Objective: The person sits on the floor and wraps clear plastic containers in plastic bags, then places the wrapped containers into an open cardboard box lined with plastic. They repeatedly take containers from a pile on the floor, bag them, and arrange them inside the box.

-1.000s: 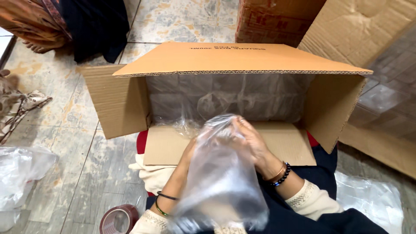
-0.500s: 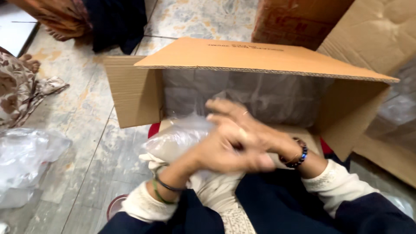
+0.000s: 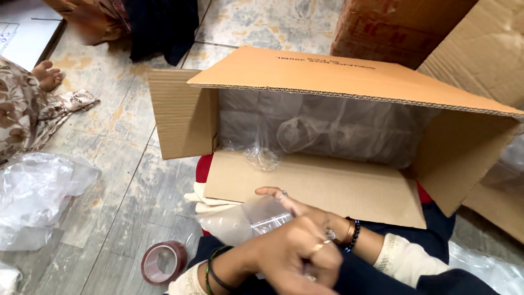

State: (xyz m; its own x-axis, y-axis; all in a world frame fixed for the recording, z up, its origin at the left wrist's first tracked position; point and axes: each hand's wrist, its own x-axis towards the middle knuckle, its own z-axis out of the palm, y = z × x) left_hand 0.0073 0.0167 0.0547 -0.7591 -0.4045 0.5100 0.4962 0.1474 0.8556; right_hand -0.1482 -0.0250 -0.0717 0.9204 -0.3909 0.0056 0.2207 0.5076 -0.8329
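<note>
Head view: both hands gripping a clear plastic bag over the lap.

The left hand (image 3: 295, 257) and right hand (image 3: 297, 210) close on the clear plastic bag (image 3: 243, 221), just before the open cardboard box (image 3: 338, 180). A brown tape roll (image 3: 162, 262) lies on the tiled floor (image 3: 109, 180); further left, crumpled plastic sheeting (image 3: 38, 191).

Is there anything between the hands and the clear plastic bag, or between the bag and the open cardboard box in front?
Nothing separates them: the left hand and right hand both already touch the clear plastic bag. Between the bag and the cardboard box lies only the box's own lower flap, flat and bare; the box's opening faces the hands.
</note>
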